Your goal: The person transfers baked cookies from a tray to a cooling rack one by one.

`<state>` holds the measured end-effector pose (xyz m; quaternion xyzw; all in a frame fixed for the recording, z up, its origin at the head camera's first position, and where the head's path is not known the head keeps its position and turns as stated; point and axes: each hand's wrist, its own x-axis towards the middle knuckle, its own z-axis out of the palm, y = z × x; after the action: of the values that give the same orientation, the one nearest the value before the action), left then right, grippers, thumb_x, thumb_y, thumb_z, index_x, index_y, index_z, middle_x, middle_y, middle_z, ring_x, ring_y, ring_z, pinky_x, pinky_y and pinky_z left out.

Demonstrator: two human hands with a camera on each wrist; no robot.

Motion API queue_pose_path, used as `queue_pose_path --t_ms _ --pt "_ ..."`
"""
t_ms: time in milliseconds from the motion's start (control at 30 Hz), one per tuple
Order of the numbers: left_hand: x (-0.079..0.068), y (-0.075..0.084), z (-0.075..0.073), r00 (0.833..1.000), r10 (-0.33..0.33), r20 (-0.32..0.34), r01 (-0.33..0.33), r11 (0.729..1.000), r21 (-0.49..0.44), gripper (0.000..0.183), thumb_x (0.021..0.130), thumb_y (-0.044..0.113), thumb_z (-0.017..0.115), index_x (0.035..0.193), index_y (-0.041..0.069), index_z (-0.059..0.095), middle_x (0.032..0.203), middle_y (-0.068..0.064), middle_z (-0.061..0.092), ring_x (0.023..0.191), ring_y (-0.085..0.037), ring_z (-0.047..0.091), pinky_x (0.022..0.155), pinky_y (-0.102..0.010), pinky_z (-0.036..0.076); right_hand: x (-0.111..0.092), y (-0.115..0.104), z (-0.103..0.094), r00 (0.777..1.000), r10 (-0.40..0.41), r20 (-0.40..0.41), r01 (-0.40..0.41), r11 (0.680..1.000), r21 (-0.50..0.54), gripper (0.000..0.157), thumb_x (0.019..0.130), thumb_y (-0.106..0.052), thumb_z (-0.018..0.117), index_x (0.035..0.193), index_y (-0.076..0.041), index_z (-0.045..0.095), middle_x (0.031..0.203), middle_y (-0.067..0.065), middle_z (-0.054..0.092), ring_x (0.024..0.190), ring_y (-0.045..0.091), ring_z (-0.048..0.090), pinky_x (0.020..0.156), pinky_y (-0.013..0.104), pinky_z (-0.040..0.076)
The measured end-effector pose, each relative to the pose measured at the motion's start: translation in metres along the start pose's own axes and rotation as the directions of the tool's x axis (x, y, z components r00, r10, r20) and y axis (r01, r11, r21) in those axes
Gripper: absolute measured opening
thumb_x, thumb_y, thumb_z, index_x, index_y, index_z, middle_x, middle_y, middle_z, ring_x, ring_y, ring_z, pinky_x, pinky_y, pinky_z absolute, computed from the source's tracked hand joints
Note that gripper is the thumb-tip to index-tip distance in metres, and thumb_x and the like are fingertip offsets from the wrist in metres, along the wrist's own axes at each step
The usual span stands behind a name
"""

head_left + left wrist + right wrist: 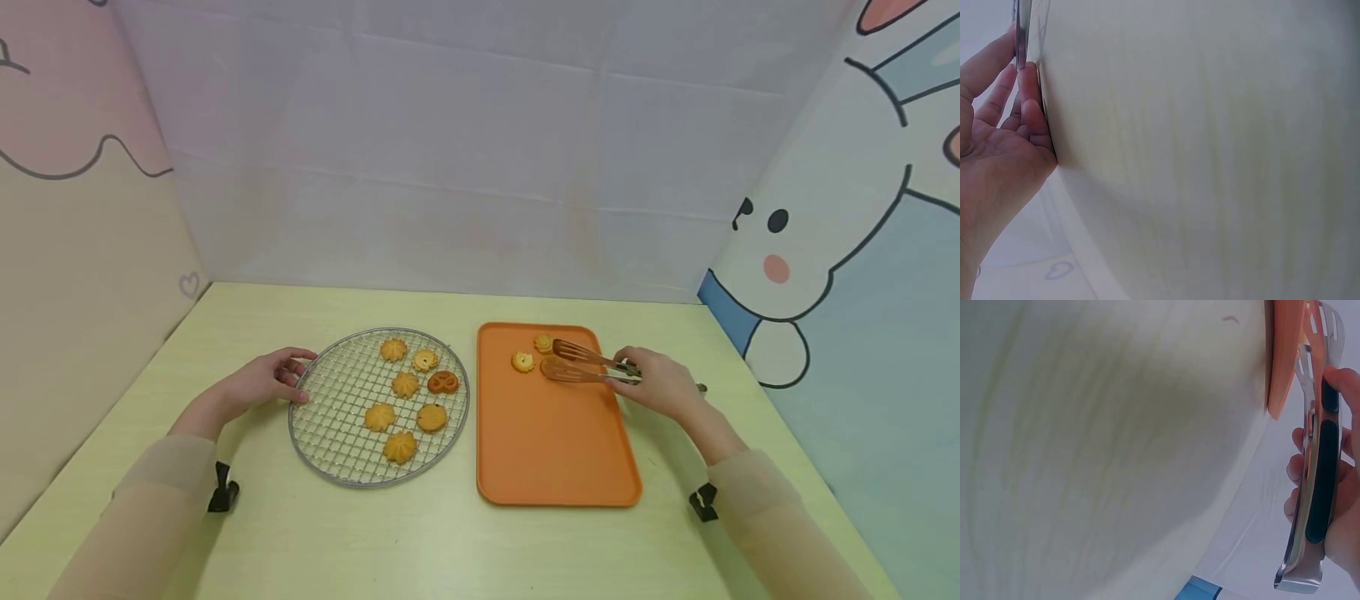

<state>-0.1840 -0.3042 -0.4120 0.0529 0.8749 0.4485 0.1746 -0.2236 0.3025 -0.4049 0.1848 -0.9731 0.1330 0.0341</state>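
At the left side of a round wire rack (330,467), my left hand (262,383) pinches the rim between thumb and fingers. Several cookies lie on the rack's right half, among them a flower-shaped cookie (400,447), a round cookie (432,417) and a brown pretzel-shaped cookie (443,382). My right hand (660,383) grips metal tongs (1316,481) with dark handle pads. Their slotted tips reach over the orange tray (555,450). Near the tips are a ring cookie (522,362) and a ridged cookie (543,343); whether the tongs clasp another cookie is unclear.
Rack and tray stand side by side on a pale table (300,542), a narrow gap between them. A white wall (450,167) rises behind; printed panels (862,333) flank the table. A black strap (703,502) hangs at the right wrist.
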Motion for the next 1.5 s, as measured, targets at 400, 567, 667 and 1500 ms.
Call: queue_pose_path --t_ms 400,567,667,1500 --pt "0.001 0.001 -0.001 1.0 -0.014 0.002 0.014 1.0 0.007 0.077 0.077 0.019 0.078 0.14 0.005 0.035 0.112 -0.014 0.042 0.093 -0.02 0.046 0.079 -0.025 0.042 0.01 0.002 0.002 0.997 -0.067 0.034 0.066 0.997 0.029 0.04 0.086 -0.04 0.067 0.112 -0.011 0.062 0.107 0.012 0.065 0.094 0.029 0.062 0.074 0.048 0.05" --pt "0.001 0.001 -0.001 1.0 -0.014 0.007 0.014 1.0 0.006 0.077 0.077 0.019 0.078 0.14 0.005 0.035 0.111 -0.014 0.042 0.093 -0.02 0.046 0.079 -0.025 0.042 0.012 0.003 0.003 0.996 -0.075 0.041 0.074 0.997 0.031 0.039 0.086 -0.039 0.067 0.113 -0.011 0.062 0.108 0.012 0.065 0.094 0.03 0.062 0.074 0.049 0.05" --pt "0.0 0.002 -0.001 1.0 -0.012 0.01 0.012 1.0 0.005 0.077 0.078 0.019 0.077 0.14 0.004 0.035 0.112 -0.014 0.041 0.093 -0.02 0.047 0.079 -0.025 0.043 0.013 0.003 0.003 0.996 -0.076 0.044 0.075 0.997 0.031 0.039 0.087 -0.039 0.066 0.113 -0.011 0.062 0.107 0.012 0.066 0.094 0.029 0.062 0.074 0.049 0.05" --pt "0.0 0.003 0.001 1.0 -0.012 -0.004 0.012 1.0 0.002 0.076 0.078 0.017 0.077 0.14 0.004 0.036 0.113 -0.015 0.042 0.094 -0.02 0.044 0.078 -0.024 0.041 0.01 0.005 0.011 0.992 -0.128 -0.013 0.129 0.991 0.025 0.021 0.087 -0.028 0.068 0.103 -0.014 0.064 0.091 0.005 0.068 0.073 0.018 0.06 0.059 0.037 0.048"
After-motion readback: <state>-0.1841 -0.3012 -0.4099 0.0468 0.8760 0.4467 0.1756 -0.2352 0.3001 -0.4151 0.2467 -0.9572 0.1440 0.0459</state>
